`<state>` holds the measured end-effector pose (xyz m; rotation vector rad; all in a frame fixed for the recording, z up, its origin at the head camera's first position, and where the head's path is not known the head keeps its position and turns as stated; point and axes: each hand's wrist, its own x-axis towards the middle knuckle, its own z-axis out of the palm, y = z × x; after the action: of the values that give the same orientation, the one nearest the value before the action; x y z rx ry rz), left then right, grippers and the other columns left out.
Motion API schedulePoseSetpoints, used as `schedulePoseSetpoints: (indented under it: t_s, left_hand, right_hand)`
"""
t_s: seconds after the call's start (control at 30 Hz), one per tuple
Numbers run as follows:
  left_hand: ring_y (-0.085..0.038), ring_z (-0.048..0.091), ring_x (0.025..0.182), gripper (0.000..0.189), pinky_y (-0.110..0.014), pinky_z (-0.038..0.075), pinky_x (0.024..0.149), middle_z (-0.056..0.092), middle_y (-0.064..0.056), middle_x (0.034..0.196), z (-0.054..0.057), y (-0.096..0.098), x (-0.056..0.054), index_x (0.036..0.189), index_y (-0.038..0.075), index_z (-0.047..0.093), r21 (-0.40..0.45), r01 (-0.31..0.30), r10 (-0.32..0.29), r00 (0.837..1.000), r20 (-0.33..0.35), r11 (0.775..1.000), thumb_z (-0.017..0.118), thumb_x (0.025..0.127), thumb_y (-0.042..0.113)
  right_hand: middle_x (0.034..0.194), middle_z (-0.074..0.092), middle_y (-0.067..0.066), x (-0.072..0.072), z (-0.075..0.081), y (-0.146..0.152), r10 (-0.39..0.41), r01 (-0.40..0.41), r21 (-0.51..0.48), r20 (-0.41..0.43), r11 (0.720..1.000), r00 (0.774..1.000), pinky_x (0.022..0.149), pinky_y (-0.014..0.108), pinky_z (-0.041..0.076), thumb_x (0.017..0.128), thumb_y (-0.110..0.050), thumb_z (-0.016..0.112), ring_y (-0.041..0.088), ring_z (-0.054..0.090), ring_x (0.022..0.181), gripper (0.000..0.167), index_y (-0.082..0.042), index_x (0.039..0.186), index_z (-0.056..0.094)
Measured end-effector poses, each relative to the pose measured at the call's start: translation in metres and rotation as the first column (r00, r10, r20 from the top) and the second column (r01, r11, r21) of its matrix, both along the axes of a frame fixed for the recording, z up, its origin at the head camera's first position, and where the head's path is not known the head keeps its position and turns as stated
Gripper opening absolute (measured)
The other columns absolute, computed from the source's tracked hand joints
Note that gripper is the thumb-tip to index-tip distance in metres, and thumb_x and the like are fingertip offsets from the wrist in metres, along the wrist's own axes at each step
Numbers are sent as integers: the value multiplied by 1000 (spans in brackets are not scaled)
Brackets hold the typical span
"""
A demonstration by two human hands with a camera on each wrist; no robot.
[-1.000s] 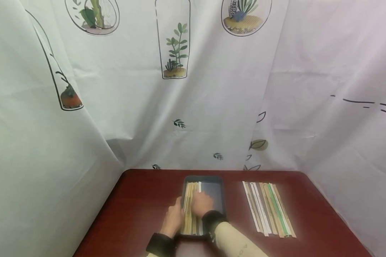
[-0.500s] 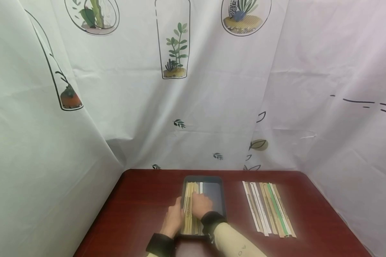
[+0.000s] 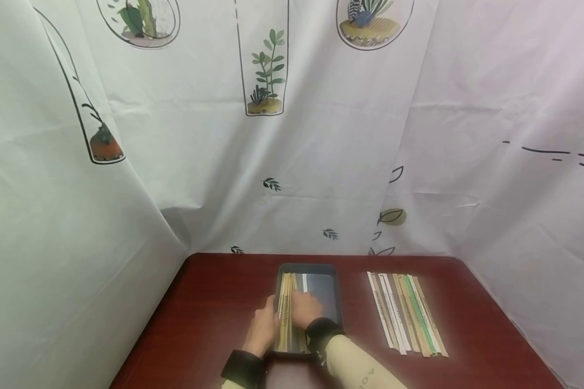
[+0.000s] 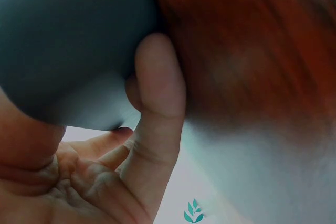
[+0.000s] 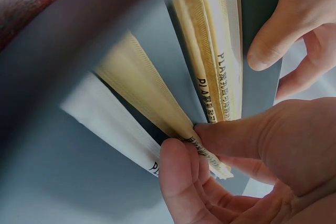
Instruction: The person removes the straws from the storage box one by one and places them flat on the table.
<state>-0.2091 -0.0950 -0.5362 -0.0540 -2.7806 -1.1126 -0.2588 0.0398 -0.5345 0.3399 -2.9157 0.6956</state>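
A dark grey tray (image 3: 325, 286) lies on the table with several paper-wrapped straws in it. My left hand (image 3: 261, 328) grips its left side; the left wrist view has finger and thumb on either side of the tray wall (image 4: 79, 40). Inside the tray, my right hand (image 3: 306, 310) pinches one tan wrapped straw (image 5: 142, 77) near its end between thumb and fingers. A white wrapped straw (image 5: 115, 116) lies close beside it. Other tan straws (image 5: 207, 40) lie together along the left wall, a gap away from the pinched one.
To the tray's right, a row of white, tan and green wrapped straws (image 3: 394, 310) lies slanted on the reddish-brown table (image 3: 224, 286). White printed cloth (image 3: 321, 162) hangs behind and at both sides.
A gap has opened between the left bunch of straws and the white straw, which has shifted slightly right. My left hand keeps its grip on the tray. The head view has tilted slightly.
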Motion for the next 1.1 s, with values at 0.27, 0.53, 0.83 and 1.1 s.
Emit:
schedulePoseSetpoints:
  t_s: [0.27, 0.53, 0.83, 1.1]
  left_hand:
    - [-18, 55, 61, 45, -41, 45, 56, 63, -11, 80, 0, 1, 2, 146, 5, 49, -3, 3, -3, 1000, -14, 1000, 55, 101, 5]
    - [-18, 55, 60, 45, -41, 45, 55, 62, -10, 79, -1, 3, 2, 145, 5, 49, 1, 8, -8, 1000, -13, 1000, 55, 101, 5]
    - [-19, 55, 62, 45, -42, 45, 56, 63, -11, 81, -1, 3, -1, 146, 5, 48, -2, -8, 8, 1000, 3, 1000, 54, 101, 5]
    - [-20, 55, 62, 47, -43, 45, 58, 63, -12, 82, -1, 1, -2, 146, 7, 48, -25, -24, 25, 1000, 14, 999, 57, 100, 5]
  right_hand:
    - [74, 65, 11, 2, 0, 2, 2, -2, -17, -10, 1000, 1000, 56, 49, 50, 79, -6, 68, 29, 62, 65, 12, -12, 85, 60]
    - [75, 64, 11, 4, 6, 3, -9, 10, -27, 46, 1000, 999, 58, 49, 51, 80, -3, 68, 28, 60, 65, 14, -10, 90, 62]
    - [77, 63, 10, 6, 25, 7, 4, -2, -29, 70, 1000, 998, 61, 49, 51, 84, 1, 65, 27, 59, 66, 12, -9, 89, 60]
    - [78, 64, 9, 1, 41, 18, 0, 1, -19, 83, 1000, 997, 65, 48, 54, 69, 8, 76, 28, 62, 71, 34, -9, 95, 62]
